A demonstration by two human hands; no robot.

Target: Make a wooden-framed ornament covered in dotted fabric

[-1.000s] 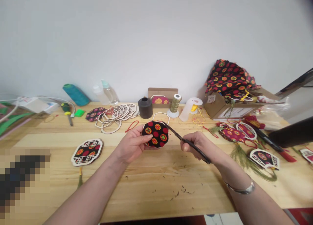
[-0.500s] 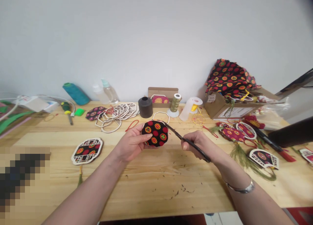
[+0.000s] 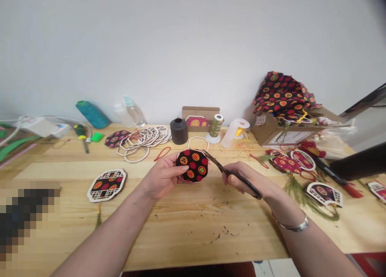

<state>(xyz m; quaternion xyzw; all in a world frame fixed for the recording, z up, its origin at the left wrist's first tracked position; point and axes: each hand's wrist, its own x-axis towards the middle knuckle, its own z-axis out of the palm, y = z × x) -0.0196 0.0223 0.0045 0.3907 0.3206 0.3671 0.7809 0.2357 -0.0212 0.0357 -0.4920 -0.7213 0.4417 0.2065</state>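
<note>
- At the middle of the head view, above the wooden table, a round cloth piece, black with bright flowers, was pinched by the left hand, with the thumb laid on its front and the other fingers tucked behind.
- Black scissors were gripped by the right hand. Their blades were aimed at the upper right edge of the round cloth piece; whether the edge was touched could not be told.
- It was judged that too much could be snipped off if the blades were pushed in too far.
- A hidden finger could be nicked, it was thought, since the fingertips were covered by the round cloth piece.
- If the pinch were loosened, the round cloth piece could be twisted and a crooked cut could be made.
- Below the hands, dark scraps were scattered, and could be smeared about by a brushing arm.
- Just behind the round cloth piece, a white frame was laid, with a black spool near it. These could be bumped if the hands were pushed forward.
- Beside the left arm, a framed charm was set down.
- Near the right arm, a green tassel was spread, and could be snagged by the silver bangle.
- Far back at the right, patterned cloth was heaped on a cardboard box, out of the way.
</note>
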